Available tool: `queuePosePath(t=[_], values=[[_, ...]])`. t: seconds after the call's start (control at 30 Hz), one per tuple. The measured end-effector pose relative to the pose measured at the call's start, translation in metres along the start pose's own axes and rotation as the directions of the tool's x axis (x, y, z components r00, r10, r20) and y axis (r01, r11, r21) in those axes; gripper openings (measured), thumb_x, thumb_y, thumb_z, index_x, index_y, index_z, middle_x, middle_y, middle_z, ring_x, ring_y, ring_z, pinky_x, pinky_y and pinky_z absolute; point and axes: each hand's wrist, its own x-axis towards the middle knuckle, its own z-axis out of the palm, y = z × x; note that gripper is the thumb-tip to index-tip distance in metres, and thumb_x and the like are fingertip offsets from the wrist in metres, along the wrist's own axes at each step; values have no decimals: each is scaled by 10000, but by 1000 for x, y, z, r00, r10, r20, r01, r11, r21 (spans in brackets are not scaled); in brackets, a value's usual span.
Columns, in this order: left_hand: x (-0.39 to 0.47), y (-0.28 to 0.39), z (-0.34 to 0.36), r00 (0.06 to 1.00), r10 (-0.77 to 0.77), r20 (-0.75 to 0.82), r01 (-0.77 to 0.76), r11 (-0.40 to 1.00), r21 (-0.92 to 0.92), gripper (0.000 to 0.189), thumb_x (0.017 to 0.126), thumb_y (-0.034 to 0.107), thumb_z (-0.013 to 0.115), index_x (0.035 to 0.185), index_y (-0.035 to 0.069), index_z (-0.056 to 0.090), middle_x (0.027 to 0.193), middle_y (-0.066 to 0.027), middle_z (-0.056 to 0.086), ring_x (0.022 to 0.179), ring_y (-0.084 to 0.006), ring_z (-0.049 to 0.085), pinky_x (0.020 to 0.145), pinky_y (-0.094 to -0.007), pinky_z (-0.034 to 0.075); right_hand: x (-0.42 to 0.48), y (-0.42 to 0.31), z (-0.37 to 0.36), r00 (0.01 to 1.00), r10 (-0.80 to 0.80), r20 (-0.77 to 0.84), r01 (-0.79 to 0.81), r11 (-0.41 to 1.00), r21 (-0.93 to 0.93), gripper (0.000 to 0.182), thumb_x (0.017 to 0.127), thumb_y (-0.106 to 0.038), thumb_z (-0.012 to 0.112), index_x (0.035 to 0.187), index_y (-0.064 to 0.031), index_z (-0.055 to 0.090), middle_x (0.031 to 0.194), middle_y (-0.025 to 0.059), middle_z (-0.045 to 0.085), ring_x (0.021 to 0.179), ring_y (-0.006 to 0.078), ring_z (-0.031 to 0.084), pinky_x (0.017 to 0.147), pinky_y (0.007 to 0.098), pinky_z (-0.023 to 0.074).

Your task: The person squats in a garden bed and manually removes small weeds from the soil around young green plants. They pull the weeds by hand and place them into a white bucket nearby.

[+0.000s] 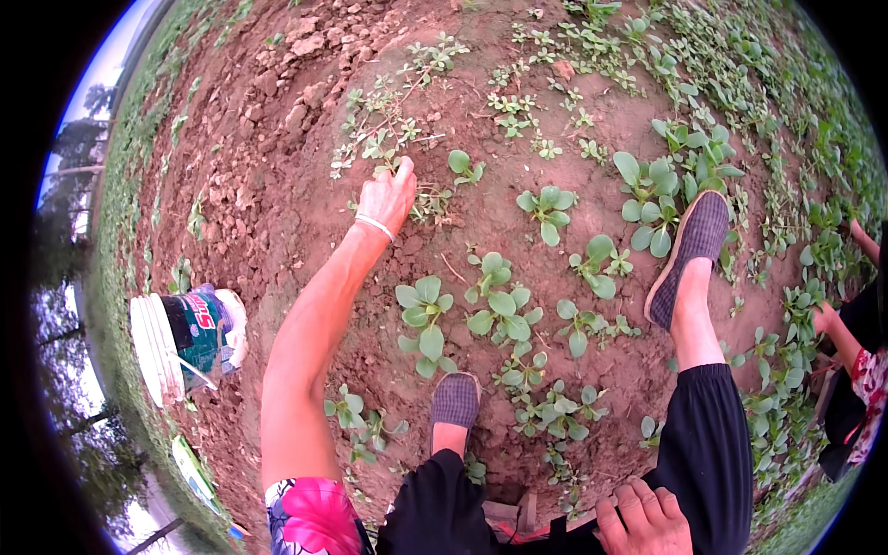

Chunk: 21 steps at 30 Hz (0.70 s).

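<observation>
My left hand (385,202), with a white band at the wrist, reaches down to the soil. Its fingers are curled about the stems of a low, sprawling weed (388,132); the fingertips are hidden beneath the hand. Stems and small leaves spread out ahead of the hand and to its right. Close by on the right grows a small broad-leaved seedling (465,168). Resting near my right knee on the black trousers (701,444), my right hand (642,519) holds nothing.
Broad-leaved seedlings (503,309) grow between my feet, in checked cloth shoes (456,399). A white plastic bucket (149,347) lies to the left near a green-and-white packet (191,468). Clods (305,41) lie ahead. Another person's hand (824,319) is among plants at far right.
</observation>
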Motion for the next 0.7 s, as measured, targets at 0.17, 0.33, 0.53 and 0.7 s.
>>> queuePosePath(t=[0.17, 0.33, 0.53, 0.7], values=[[20, 0, 9, 997, -56, 46, 55, 998, 32, 118, 854, 143, 534, 859, 46, 601, 878, -100, 554, 697, -223, 638, 524, -323, 540, 1, -5, -5, 1000, -8, 2, 8, 1000, -17, 383, 839, -243, 563, 1172, -57, 529, 1201, 143, 533, 1189, 280, 478, 943, 428, 404], [26, -9, 1, 952, -81, 296, 101, 993, -53, 90, 831, 116, 546, 853, 70, 621, 751, -105, 599, 751, -259, 672, 620, -356, 551, 6, -11, -13, 1000, -14, -9, 14, 1000, 4, 378, 843, -225, 553, 1178, -49, 530, 1203, 155, 538, 1191, 295, 479, 946, 437, 399], [47, -14, -45, 1000, -17, 6, 18, 986, -165, 260, 739, 72, 591, 996, 115, 606, 968, -24, 563, 1004, -222, 549, 812, -457, 411, 18, -20, -16, 1000, -15, -4, 15, 1000, 20, 381, 831, -188, 543, 1178, -32, 525, 1201, 178, 544, 1176, 306, 492, 942, 438, 400], [73, -66, -23, 999, 46, -22, -49, 994, -100, 316, 786, 103, 581, 1100, 124, 565, 1312, -11, 474, 1108, -250, 500, 881, -482, 402, 28, -27, -21, 1000, -15, -25, 16, 1000, 26, 374, 828, -182, 531, 1167, -24, 529, 1188, 176, 554, 1161, 304, 505, 940, 437, 403]])
